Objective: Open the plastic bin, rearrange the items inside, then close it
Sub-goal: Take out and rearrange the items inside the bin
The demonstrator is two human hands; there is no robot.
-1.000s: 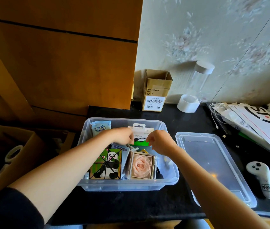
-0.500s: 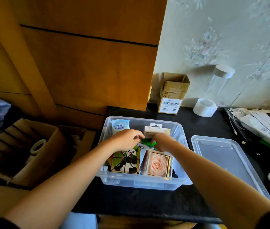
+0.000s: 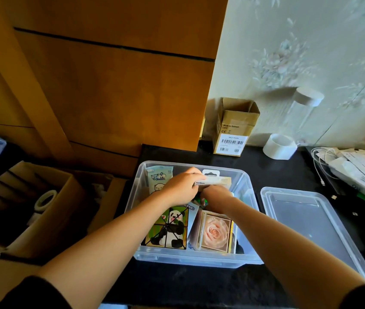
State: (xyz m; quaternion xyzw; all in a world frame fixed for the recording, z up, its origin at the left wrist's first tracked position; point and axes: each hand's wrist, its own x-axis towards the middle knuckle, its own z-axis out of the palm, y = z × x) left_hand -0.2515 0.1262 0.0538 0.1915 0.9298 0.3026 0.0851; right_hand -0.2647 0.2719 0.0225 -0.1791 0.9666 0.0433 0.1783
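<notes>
Both hands were inside the open plastic bin (image 3: 247,186) on the black table (image 3: 277,172). The left hand (image 3: 182,190) gripped a white Belkin package (image 3: 216,181); the right hand (image 3: 216,198) (fingers hidden beneath it) perhaps held something green. The lid (image 3: 306,221) lay beside the bin, its near corner cut off.

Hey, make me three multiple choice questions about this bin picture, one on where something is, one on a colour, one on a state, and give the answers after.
1. Where does the bin lid lie?
A. on the bin
B. on the counter right of the bin
C. in the cardboard box

2. What colour is the rose on the box at the near end of the bin?
A. pale pink
B. blue
C. yellow

3. What is the left hand doing?
A. resting flat on the counter
B. gripping the Belkin package
C. holding the lid

Answers: 1 B, the lid lies flat beside the open bin. 2 A, the bloom is pale pink. 3 B, its fingers curl round the package's edge.
</notes>
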